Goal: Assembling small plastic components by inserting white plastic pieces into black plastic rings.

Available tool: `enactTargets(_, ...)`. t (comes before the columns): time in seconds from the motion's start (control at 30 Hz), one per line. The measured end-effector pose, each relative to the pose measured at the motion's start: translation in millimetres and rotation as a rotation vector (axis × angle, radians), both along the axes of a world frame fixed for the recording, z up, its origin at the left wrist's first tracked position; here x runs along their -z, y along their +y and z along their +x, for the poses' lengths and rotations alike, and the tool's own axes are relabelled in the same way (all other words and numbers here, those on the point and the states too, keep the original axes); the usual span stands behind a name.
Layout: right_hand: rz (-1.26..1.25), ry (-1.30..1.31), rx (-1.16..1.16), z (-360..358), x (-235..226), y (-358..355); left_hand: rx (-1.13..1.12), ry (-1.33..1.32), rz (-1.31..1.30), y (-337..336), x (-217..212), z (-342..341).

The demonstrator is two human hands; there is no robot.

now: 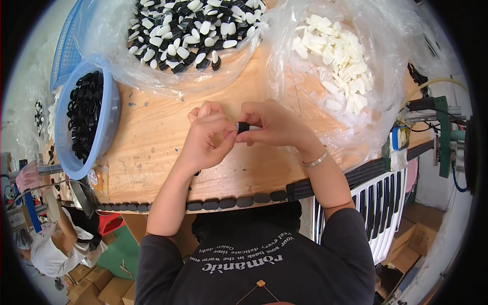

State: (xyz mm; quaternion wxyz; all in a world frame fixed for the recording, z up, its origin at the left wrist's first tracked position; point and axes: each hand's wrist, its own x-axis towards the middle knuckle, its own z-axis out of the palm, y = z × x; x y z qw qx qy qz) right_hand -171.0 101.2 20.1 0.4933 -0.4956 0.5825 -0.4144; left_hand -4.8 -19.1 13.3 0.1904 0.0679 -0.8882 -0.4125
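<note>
Because the small black ring part [243, 127] is tiny, both hands meet closely around it above the wooden surface [152, 147], near the middle of its front half. The left hand [206, 137] is curled, its fingertips pressed against one side of the black part, while the right hand [274, 124] pinches the other side, where a white piece seems to enter it; the joint itself is mostly hidden by the fingers. A silver bracelet [315, 160] sits on the right wrist. Seen from the black part, the supplies lie in a half circle within arm reach, probably so that each kind can be taken without moving: to the left, at the surface's edge, stands a blue basin [109, 109] full of black rings; behind and to the left lies an open clear bag [203, 76] of mixed black and white finished pieces; behind and to the right lies another clear bag [386, 86] holding only white pieces. Nearer to the person than the part, a row of dark oval pads [229, 202] runs along the front edge.
</note>
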Motion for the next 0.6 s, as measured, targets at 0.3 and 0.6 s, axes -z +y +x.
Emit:
enactTargets(0.3, 0.090, -0.184, 0.038, -4, 1, 1, -0.104, 0.057, 0.166, 7, 6, -3)
enactTargets(0.6, 0.062, -0.098, 0.083, 0, 0, 2, -0.128, 0.088, 0.246, 8, 15, -5)
